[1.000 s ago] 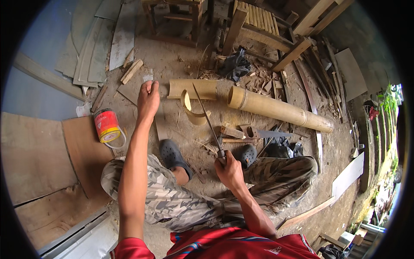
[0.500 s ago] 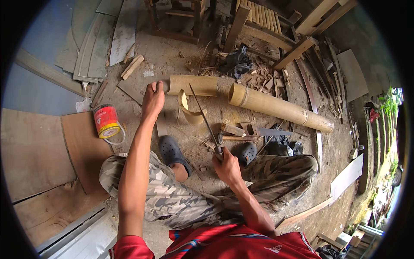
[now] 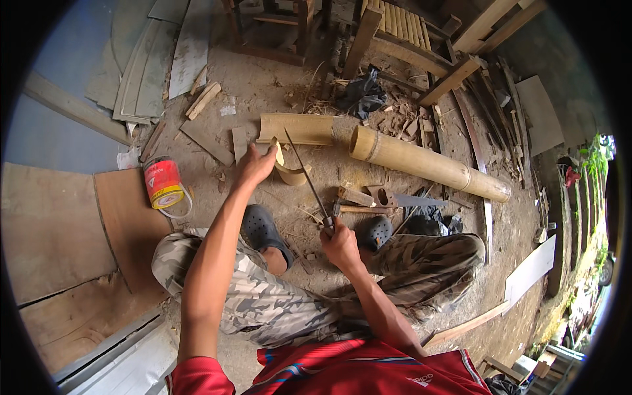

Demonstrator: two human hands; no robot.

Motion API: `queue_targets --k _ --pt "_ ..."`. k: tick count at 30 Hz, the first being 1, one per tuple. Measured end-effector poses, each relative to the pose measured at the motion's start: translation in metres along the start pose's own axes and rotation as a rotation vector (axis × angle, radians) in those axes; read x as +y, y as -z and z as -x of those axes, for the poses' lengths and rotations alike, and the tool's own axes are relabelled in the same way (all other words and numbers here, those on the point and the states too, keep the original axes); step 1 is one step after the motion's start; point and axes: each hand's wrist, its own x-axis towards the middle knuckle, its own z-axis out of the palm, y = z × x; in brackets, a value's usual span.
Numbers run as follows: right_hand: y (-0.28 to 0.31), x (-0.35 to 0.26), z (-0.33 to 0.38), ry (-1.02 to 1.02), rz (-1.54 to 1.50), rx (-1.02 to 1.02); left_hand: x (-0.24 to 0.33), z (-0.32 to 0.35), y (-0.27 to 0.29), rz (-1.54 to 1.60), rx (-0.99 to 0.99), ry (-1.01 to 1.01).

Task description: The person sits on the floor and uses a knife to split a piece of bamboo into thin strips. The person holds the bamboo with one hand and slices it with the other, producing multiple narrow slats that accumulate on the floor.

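My right hand (image 3: 341,243) is closed round the handle of a long-bladed knife (image 3: 306,172), its narrow blade slanting up and away to the left. My left hand (image 3: 255,166) has thumb and finger apart, at the left edge of a short curved bamboo piece (image 3: 294,176). Whether it touches that piece is hard to tell. The blade passes over or beside the piece's curve. Just beyond lies a split bamboo half (image 3: 299,128), hollow side showing. A thick whole bamboo pole (image 3: 428,162) stretches to its right.
A handsaw (image 3: 401,199), a hammer (image 3: 362,209) and a wood block (image 3: 355,196) lie before my right foot. At left stands a red and yellow pail (image 3: 163,183). Black plastic bags (image 3: 362,95), boards, scraps and wooden frames lie farther off.
My left hand has moved right and nearer, from left of the split bamboo half to the short curved piece, and its fingers have spread. The knife has shifted slightly left.
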Motion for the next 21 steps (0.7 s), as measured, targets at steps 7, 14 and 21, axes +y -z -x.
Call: queue_targets --k 7,14,21 --pt "0.003 -0.015 0.009 -0.060 -0.104 -0.107 -0.031 -0.028 -0.040 0.113 -0.187 0.054" --pt "0.012 -0.007 0.004 -0.204 -0.355 -0.338 -0.015 -0.012 -0.038 0.313 -0.146 -0.010" --pt "0.001 0.000 0.001 -0.171 -0.383 -0.292 -0.020 -0.026 -0.044 0.286 -0.117 -0.059"
